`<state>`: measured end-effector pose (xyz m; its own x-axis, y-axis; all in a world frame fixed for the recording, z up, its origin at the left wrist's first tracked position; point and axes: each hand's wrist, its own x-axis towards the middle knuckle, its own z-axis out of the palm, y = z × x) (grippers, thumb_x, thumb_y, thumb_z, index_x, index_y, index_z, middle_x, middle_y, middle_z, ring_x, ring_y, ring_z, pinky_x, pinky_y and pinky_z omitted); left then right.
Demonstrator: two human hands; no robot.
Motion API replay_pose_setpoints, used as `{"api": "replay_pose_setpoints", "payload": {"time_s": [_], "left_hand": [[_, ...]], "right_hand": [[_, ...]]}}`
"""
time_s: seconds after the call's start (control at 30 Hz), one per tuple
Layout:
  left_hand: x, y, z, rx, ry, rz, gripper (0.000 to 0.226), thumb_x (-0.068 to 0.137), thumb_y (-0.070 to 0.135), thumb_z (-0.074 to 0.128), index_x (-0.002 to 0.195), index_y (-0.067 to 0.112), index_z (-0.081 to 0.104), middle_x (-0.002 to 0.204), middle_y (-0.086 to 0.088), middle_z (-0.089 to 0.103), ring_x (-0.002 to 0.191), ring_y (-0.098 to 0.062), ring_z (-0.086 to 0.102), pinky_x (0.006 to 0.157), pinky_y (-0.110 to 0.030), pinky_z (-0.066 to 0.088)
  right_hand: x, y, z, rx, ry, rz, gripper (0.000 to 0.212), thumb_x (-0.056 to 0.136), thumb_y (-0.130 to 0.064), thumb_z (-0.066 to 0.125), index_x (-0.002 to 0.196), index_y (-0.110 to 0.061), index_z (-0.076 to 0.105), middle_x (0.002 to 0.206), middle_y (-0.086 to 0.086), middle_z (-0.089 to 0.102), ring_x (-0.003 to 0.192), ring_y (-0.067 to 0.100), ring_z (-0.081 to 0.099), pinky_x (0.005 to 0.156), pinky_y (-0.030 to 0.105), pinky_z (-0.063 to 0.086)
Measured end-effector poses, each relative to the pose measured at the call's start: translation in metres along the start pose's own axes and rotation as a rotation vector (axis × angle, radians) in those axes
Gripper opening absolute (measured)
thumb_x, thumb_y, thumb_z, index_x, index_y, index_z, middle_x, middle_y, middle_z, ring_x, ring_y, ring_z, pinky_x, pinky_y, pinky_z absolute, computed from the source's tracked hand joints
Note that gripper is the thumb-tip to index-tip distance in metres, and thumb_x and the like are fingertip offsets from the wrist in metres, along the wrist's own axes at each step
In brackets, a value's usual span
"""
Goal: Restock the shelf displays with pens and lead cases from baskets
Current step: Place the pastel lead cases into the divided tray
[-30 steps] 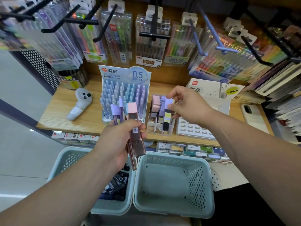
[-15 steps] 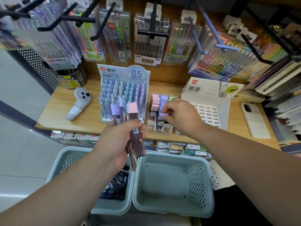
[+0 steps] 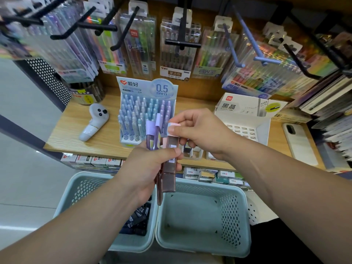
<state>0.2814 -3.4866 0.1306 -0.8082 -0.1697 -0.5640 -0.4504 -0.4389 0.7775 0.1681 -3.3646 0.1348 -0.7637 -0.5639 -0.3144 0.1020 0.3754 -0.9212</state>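
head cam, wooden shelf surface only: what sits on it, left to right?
Pen tub → white controller → 0.5 mm pen display → white lead-case box → phone. Lead-case tray skipped: hidden behind the hands.

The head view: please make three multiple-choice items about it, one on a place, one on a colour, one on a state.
1. Where does the white phone lie?
A. on the wooden shelf
B. in a basket
C. on a hook

2. What colour is the cap pinched by the right hand?
A. green
B. pink
C. black

3. What is the state of the right basket?
A. full of pens
B. overturned
C. empty

Answers: 1 A, it rests on the shelf's right end. 2 B, the fingertips grip a pink cap. 3 C, only its bare floor shows.
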Motion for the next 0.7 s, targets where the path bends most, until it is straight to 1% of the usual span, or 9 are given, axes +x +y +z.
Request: {"api": "replay_pose_setpoints", "payload": {"time_s": [0.1,0.17,0.2,0.3,0.37,0.4,0.5,0.6,0.7], "left_hand": [[0.0,-0.001,0.0,-0.003,0.007,-0.011,0.017,0.085,0.009,0.074,0.101,0.009,0.071,0.082,-0.01,0.074,0.056,-0.017,0.064,0.049,-0.023,0.05],[0.0,0.0,-0.001,-0.024,0.021,-0.028,0.011,0.083,0.015,0.075,0.093,0.012,0.073,0.078,-0.008,0.073,0.053,-0.015,0.062,0.049,-0.02,0.05],[0.0,0.0,-0.001,-0.042,0.021,-0.041,0.012,0.08,0.018,0.076,0.091,0.012,0.074,0.078,-0.008,0.073,0.052,-0.015,0.062,0.048,-0.02,0.05],[-0.001,0.002,-0.002,-0.095,0.015,-0.051,0.023,0.07,0.022,0.079,0.091,0.013,0.074,0.078,-0.008,0.072,0.051,-0.015,0.059,0.047,-0.019,0.049],[0.0,0.003,-0.001,-0.093,0.016,-0.037,0.022,0.073,0.019,0.079,0.093,0.012,0.073,0.078,-0.008,0.071,0.052,-0.015,0.059,0.048,-0.019,0.049],[0.0,0.003,-0.001,-0.08,0.014,-0.019,0.022,0.074,0.018,0.079,0.094,0.012,0.073,0.078,-0.008,0.071,0.054,-0.016,0.059,0.048,-0.02,0.049],[0.001,0.001,0.001,-0.041,0.008,0.041,0.027,0.07,0.016,0.079,0.095,0.009,0.071,0.078,-0.008,0.07,0.057,-0.013,0.062,0.048,-0.021,0.049],[0.0,0.0,0.001,-0.025,0.001,0.064,0.023,0.072,0.019,0.078,0.092,0.011,0.069,0.072,-0.006,0.067,0.053,-0.011,0.06,0.046,-0.02,0.048],[0.0,0.0,0.0,-0.014,-0.001,0.081,0.014,0.078,0.026,0.077,0.083,0.019,0.066,0.07,-0.002,0.064,0.055,-0.012,0.056,0.045,-0.02,0.046]], "right_hand": [[0.001,0.001,-0.004,0.012,0.024,0.088,0.011,0.087,-0.015,0.077,0.095,-0.01,0.071,0.072,0.005,0.064,0.048,0.007,0.051,0.042,0.018,0.039],[0.001,-0.002,-0.011,0.089,0.041,0.142,0.008,0.088,-0.012,0.075,0.091,-0.013,0.069,0.068,0.0,0.059,0.045,0.005,0.045,0.041,0.017,0.037],[0.002,-0.004,-0.014,0.159,0.051,0.159,0.008,0.088,-0.009,0.074,0.089,-0.013,0.068,0.066,-0.001,0.059,0.044,0.004,0.043,0.04,0.016,0.037],[0.0,-0.012,-0.019,0.417,0.022,0.215,0.009,0.09,-0.002,0.068,0.088,-0.011,0.066,0.064,0.0,0.063,0.045,0.003,0.053,0.043,0.015,0.048],[-0.001,-0.016,-0.018,0.51,0.015,0.243,0.005,0.09,-0.004,0.068,0.09,-0.009,0.067,0.064,0.003,0.066,0.045,0.005,0.058,0.046,0.015,0.053],[-0.002,-0.017,-0.017,0.503,0.029,0.249,0.003,0.09,-0.008,0.07,0.091,-0.01,0.068,0.063,0.003,0.067,0.045,0.005,0.058,0.047,0.016,0.053],[-0.002,-0.015,-0.013,0.324,0.088,0.211,0.012,0.086,-0.018,0.077,0.087,-0.011,0.067,0.06,-0.002,0.065,0.047,0.007,0.055,0.047,0.018,0.051],[-0.001,-0.015,-0.01,0.22,0.142,0.176,0.015,0.083,-0.015,0.08,0.082,-0.01,0.066,0.06,0.001,0.063,0.049,0.009,0.055,0.048,0.02,0.052],[0.001,-0.022,-0.013,0.187,0.162,0.157,0.011,0.084,-0.01,0.079,0.084,-0.007,0.069,0.065,0.007,0.064,0.053,0.011,0.058,0.051,0.022,0.054]]}}
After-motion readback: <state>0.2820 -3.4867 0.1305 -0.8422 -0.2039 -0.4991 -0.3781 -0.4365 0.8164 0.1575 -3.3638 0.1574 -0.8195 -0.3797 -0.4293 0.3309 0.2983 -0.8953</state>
